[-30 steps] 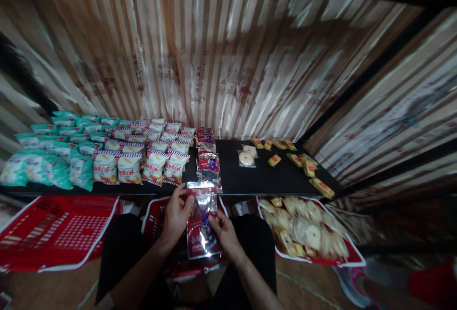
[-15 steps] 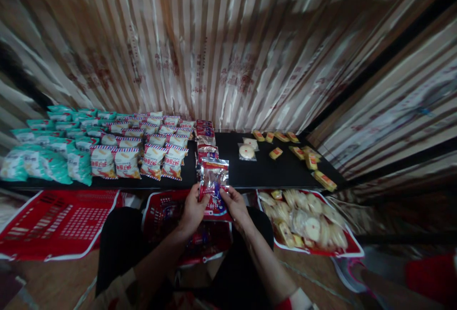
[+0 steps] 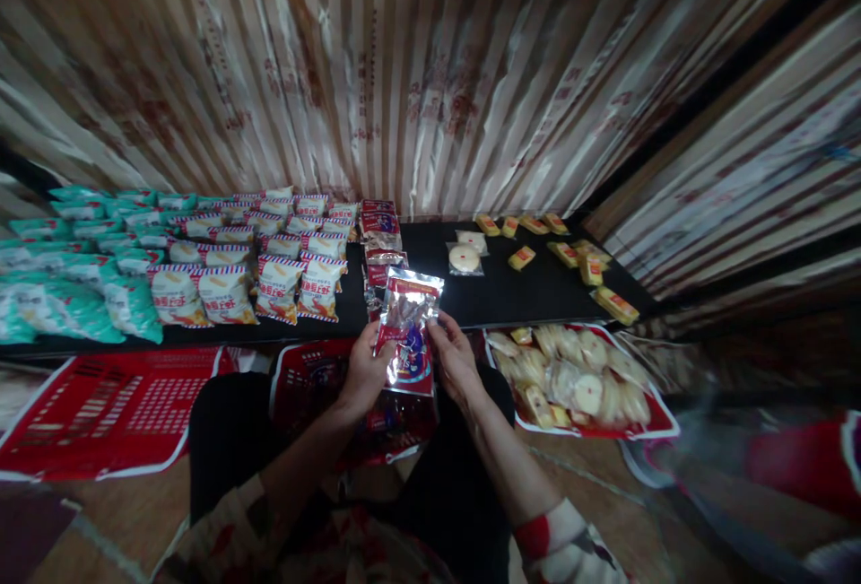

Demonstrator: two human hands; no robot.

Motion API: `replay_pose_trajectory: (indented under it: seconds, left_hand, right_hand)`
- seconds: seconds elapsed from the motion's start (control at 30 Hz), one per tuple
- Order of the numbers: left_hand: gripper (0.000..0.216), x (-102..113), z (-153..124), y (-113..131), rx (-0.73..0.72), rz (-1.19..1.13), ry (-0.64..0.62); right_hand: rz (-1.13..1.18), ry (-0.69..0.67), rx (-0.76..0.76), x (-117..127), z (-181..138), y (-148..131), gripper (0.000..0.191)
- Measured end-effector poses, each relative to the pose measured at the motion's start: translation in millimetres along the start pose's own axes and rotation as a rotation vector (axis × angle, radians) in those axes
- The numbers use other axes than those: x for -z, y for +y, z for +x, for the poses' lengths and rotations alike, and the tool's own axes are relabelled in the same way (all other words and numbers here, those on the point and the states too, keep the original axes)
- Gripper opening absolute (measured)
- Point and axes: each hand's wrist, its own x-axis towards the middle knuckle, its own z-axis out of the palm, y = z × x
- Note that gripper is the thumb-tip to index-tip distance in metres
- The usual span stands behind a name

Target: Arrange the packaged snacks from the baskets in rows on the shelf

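Observation:
Between my hands, above the middle basket, is a red and silver foil snack packet (image 3: 409,333) with blue print. My left hand (image 3: 365,370) grips its left edge, thumb on the front. On the right edge, my right hand (image 3: 457,358) has its fingers closed on the same packet. Behind it, a column of similar red packets (image 3: 380,223) lies on the black shelf (image 3: 437,292). The middle red basket (image 3: 296,369) sits under my hands, between my knees, with more dark red packets inside that are hard to make out.
Several white striped snack bags (image 3: 221,292) and teal bags (image 3: 131,301) stand on the left. Round white wafer packs (image 3: 465,258) and yellow packs (image 3: 521,257) lie on the right. A basket of wafers (image 3: 663,418) and another red basket (image 3: 100,409) flank my knees.
The packet is now tilted and more of its printed front shows. Both hands still hold it. My view has shifted slightly, so the shelf appears higher.

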Motion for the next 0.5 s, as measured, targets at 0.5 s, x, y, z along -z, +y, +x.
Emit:
replay_pose_trajectory:
  seconds: [0.5]
  left_hand:
    - [0.031,-16,37,4,0.139,-0.254,-0.038]
  right_hand:
    - [-0.055,-0.048,-0.045,-15,46,-23,0.047]
